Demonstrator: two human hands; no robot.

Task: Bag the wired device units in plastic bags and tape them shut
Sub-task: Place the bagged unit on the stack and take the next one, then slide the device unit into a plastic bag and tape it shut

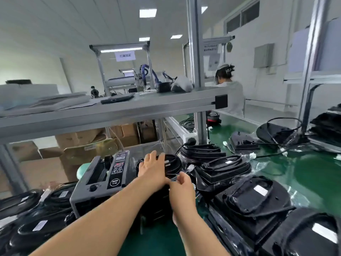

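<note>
Left grip (152, 169) flat on device unit (172, 164) | right grip (181, 188) curled alongside

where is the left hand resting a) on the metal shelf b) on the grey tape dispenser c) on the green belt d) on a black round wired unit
d: the left hand lies, fingers spread, on the black round wired unit right of the grey tape dispenser

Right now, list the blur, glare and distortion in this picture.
Head view: the wide angle bows the shelf rail; ceiling light panels bloom white; bagged device units at right glint; left hand and right hand are slightly smeared.
</note>
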